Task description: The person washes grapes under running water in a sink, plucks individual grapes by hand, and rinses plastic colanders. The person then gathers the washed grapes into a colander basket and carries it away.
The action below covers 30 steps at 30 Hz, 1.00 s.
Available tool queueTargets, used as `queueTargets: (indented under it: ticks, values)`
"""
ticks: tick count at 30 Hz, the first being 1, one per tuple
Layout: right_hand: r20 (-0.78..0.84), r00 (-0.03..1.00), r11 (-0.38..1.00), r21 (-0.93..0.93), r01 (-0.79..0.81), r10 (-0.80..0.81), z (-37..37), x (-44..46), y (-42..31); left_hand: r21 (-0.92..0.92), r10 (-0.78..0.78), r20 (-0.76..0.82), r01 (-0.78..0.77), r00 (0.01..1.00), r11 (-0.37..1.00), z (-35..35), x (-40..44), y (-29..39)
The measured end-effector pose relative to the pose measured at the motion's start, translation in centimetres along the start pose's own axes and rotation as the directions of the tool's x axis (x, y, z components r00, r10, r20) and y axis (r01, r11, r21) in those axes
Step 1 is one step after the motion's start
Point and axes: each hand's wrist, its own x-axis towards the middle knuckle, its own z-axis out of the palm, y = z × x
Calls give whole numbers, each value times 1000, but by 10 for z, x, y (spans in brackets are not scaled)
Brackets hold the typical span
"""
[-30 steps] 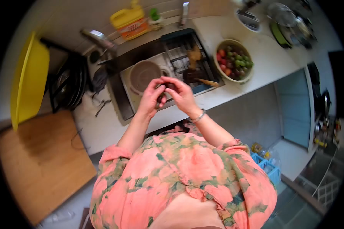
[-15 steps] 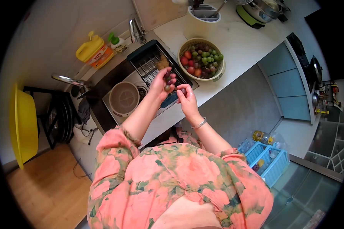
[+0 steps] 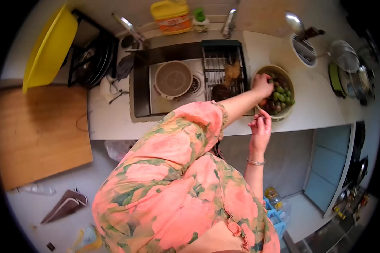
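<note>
A cream basket [image 3: 289, 110] of red fruit and grapes [image 3: 283, 96] stands on the counter right of the sink. My left hand [image 3: 263, 85] reaches over its left side, fingers bent down at the fruit; its fingertips and anything in them are hidden. Just below the basket's front rim is my right hand [image 3: 260, 128], fingers curled together around a small dark grape, with a bracelet at the wrist. In the sink, a brown colander [image 3: 173, 79] sits to the left of a dark drying rack [image 3: 223, 45].
Behind the sink are a faucet [image 3: 131, 28], a yellow jug [image 3: 171, 17] and a green-topped pump bottle [image 3: 201, 22]. A utensil holder [image 3: 302, 52] stands behind the basket. A yellow basin [image 3: 50, 48] and a black dish rack [image 3: 93, 55] are at the left.
My left hand, which held several grapes, has moved right from over the drying rack to the fruit in the basket. My right hand has moved right, to the basket's front. The view has turned.
</note>
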Motion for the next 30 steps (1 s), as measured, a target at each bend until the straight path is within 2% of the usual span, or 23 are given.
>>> queueTargets:
  ticks: [3, 4, 5, 7, 9, 11, 13, 14, 15, 16, 18, 19, 20, 22, 23, 24, 25, 26, 30]
  values:
    - [46, 999, 999, 44, 5, -7, 7, 7, -8, -11, 166, -17, -166, 986, 986, 0, -13, -10]
    - [68, 998, 999, 48, -1, -2, 10, 11, -8, -5, 211, 28, -211, 977, 977, -17, -20, -3]
    - [89, 996, 999, 51, -8, 3, 13, 15, -7, -3, 200, 15, -200, 980, 980, -38, -27, 3]
    - [122, 992, 999, 19, -29, 26, 28, 21, -4, -340, 151, 180, -82, 972, 937, -85, -44, 10]
    - [186, 982, 999, -27, -41, 45, 44, 28, 4, -242, 135, 145, -97, 980, 965, -120, -54, -23]
    - [295, 953, 996, -72, -56, 75, 59, 32, 16, -431, -100, 238, 197, 966, 880, -171, -73, -44]
    - [361, 927, 994, -70, -81, 101, 77, 33, 25, -339, -282, 238, 352, 929, 873, -225, -89, -68]
    - [387, 913, 991, -84, -103, 128, 85, 33, 27, -269, -318, 253, 382, 914, 884, -253, -92, -97]
    - [412, 898, 987, -99, -124, 154, 92, 32, 29, -217, -439, 196, 475, 877, 853, -279, -95, -115]
    - [408, 899, 987, -102, -126, 157, 98, 31, 31, -205, -496, 117, 509, 860, 836, -306, -96, -137]
    - [439, 872, 975, -147, -169, 218, 108, 28, 35, -123, -619, -132, 607, 774, 785, -354, -85, -175]
    - [432, 875, 974, -153, -169, 219, 112, 27, 38, 124, -523, -232, 558, 820, 820, -377, -75, -196]
    - [428, 870, 966, -178, -186, 246, 114, 25, 42, 241, -501, -314, 578, 806, 779, -396, -63, -223]
    - [423, 867, 958, -216, -186, 264, 119, 22, 46, 280, -449, -506, 633, 736, 722, -417, -36, -302]
    - [406, 875, 957, -223, -184, 263, 121, 20, 47, 281, -456, -489, 629, 744, 725, -423, -27, -310]
    - [388, 879, 955, -214, -205, 276, 123, 18, 46, 55, -622, -363, 682, 694, 729, -426, -19, -315]
    - [373, 882, 953, -205, -225, 288, 124, 16, 46, -164, -745, -196, 728, 637, 666, -425, -12, -320]
    - [350, 888, 948, -212, -235, 299, 123, 14, 48, -95, -748, -220, 749, 627, 656, -422, -5, -324]
    - [303, 905, 949, -199, -245, 297, 120, 6, 45, -93, -725, -236, 727, 648, 680, -418, -7, -303]
